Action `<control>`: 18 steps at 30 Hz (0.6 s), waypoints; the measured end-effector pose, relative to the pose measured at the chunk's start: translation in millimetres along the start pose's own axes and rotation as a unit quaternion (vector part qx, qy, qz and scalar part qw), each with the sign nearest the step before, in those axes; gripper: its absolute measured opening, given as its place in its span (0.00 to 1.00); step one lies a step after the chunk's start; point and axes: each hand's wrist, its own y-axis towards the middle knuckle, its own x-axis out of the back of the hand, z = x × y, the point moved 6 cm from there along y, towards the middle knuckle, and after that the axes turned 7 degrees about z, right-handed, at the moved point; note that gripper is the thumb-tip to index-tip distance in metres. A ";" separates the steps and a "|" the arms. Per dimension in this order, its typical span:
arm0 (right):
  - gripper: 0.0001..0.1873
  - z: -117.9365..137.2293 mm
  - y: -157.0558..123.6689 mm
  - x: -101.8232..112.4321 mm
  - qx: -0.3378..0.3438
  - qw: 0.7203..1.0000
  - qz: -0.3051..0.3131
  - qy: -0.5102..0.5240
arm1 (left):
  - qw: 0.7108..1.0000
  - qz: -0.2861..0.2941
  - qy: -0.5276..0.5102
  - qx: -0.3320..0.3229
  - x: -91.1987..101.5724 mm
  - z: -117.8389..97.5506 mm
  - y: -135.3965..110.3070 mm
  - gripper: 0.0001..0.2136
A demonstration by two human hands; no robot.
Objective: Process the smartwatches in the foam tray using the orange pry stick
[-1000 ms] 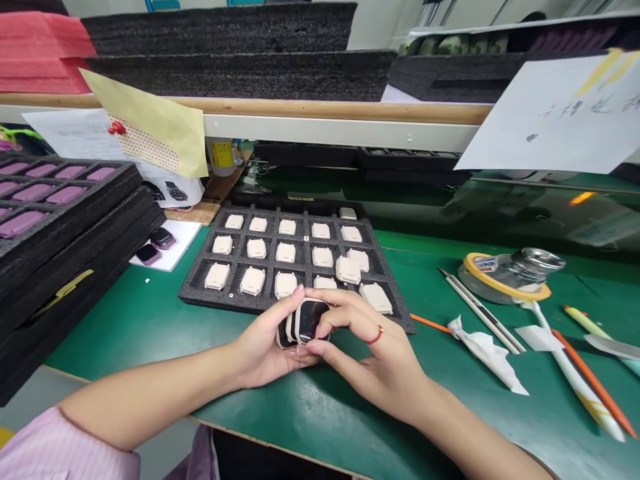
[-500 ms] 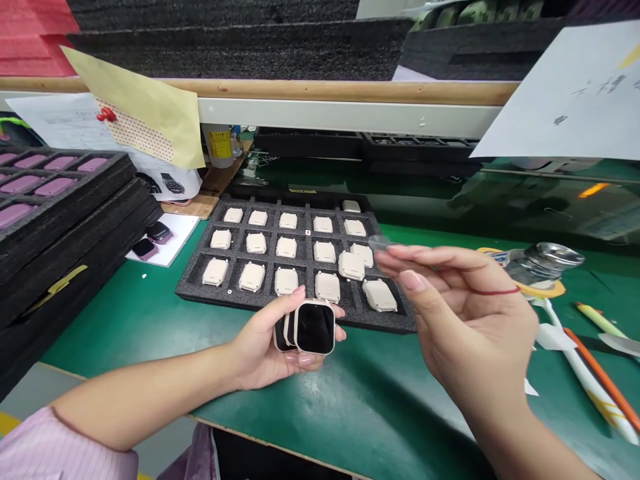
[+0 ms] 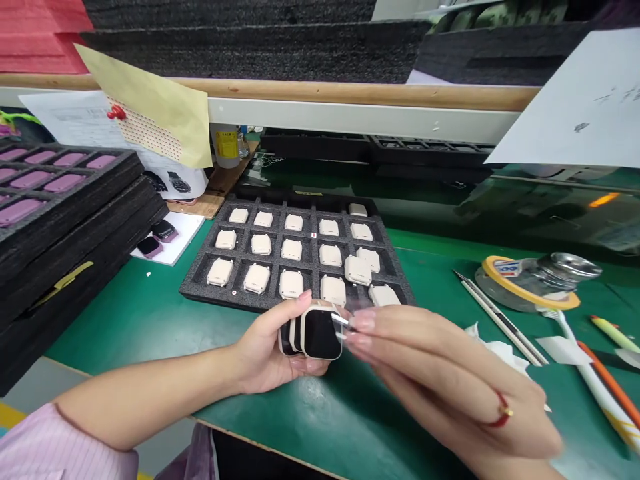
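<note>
My left hand [image 3: 260, 350] is closed around a few cream-framed smartwatch bodies [image 3: 321, 333], fanned with their black screens facing me. My right hand [image 3: 450, 367] pinches a thin clear film [image 3: 341, 321] between thumb and fingertips. The film lies at the right edge of the front watch's screen; whether it touches the glass is hard to tell. Behind both hands is a black foam tray [image 3: 220, 298] with cream watch bodies lying face down in its compartments. One loose watch body [image 3: 358, 269] rests on top of another at the tray's right side.
Stacked foam trays [image 3: 100, 220] with purple watch bodies stand at left, beside two small watches [image 3: 156, 240] on white paper. At right lie a glass bottle [image 3: 540, 277] with a metal top, tweezers [image 3: 500, 320], a toothbrush [image 3: 590, 380] and crumpled tissue [image 3: 507, 353].
My right hand has swung left and down from above the tray, bringing the film to the front watch. My left hand keeps its hold, nearly still. The view has shifted slightly.
</note>
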 end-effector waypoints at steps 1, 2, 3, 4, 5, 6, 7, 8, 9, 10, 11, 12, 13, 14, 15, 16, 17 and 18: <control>0.21 1.8 -1.6 -2.3 0.002 1.000 0.027 0.012 | 1.000 0.000 -0.002 0.003 -0.2 0.1 -0.1 0.17; 0.23 2.8 -3.8 -4.9 0.000 0.998 0.057 0.025 | 1.000 -0.003 -0.004 0.006 -0.4 0.2 -0.2 0.17; 0.25 3.1 -6.3 -7.5 -0.004 0.996 0.087 0.036 | 1.000 -0.007 -0.006 0.008 -0.4 0.2 -0.4 0.18; 0.28 3.0 -8.9 -9.8 -0.008 0.992 0.115 0.045 | 1.000 -0.012 -0.008 0.010 -0.4 0.2 -0.6 0.19; 0.30 2.9 -11.2 -11.5 -0.010 0.989 0.136 0.050 | 1.000 -0.018 -0.010 0.011 -0.2 0.2 -0.8 0.20; 0.32 3.0 -13.0 -13.2 -0.009 0.987 0.153 0.051 | 1.000 -0.022 -0.011 0.012 0.1 0.3 -0.9 0.20; 0.33 3.1 -14.0 -14.7 -0.008 0.985 0.165 0.047 | 0.999 -0.026 -0.011 0.014 0.5 0.7 -1.1 0.21; 0.33 3.5 -14.1 -16.4 -0.004 0.984 0.172 0.042 | 0.999 -0.029 -0.011 0.015 1.0 1.1 -1.2 0.21; 0.33 4.0 -12.9 -17.7 -0.001 0.985 0.170 0.035 | 0.999 -0.031 -0.009 0.017 1.6 1.7 -1.5 0.21; 0.33 4.6 -10.7 -18.4 0.002 0.987 0.157 0.026 | 0.999 -0.034 -0.008 0.018 2.4 2.4 -1.8 0.21; 0.31 5.3 -7.6 -18.7 0.005 0.991 0.135 0.012 | 0.999 -0.037 -0.006 0.019 3.2 3.0 -2.1 0.22; 0.29 6.2 -4.1 -19.0 0.006 0.994 0.110 -0.005 | 0.999 -0.040 -0.002 0.016 3.9 3.3 -2.4 0.22; 0.27 7.0 -0.6 -19.4 0.006 0.996 0.083 -0.022 | 0.999 -0.042 0.005 0.010 4.0 2.9 -2.6 0.22; 0.25 7.7 2.6 -19.9 0.003 0.998 0.058 -0.036 | 0.999 -0.042 0.017 0.000 3.5 2.1 -2.6 0.22; 0.25 7.7 5.2 -21.4 -0.006 0.998 0.042 -0.041 | 0.999 -0.038 0.036 -0.010 2.3 1.1 -2.4 0.22; 0.27 6.8 7.1 -24.0 -0.021 0.998 0.038 -0.035 | 0.998 -0.031 0.059 -0.020 0.4 0.1 -2.1 0.22; 0.30 5.0 8.1 -26.9 -0.040 0.998 0.040 -0.021 | 0.996 -0.023 0.083 -0.029 -1.7 -0.6 -1.6 0.23; 0.32 2.7 8.2 -29.9 -0.064 0.997 0.047 -0.002 | 0.994 -0.018 0.105 -0.036 -3.3 -1.0 -1.2 0.24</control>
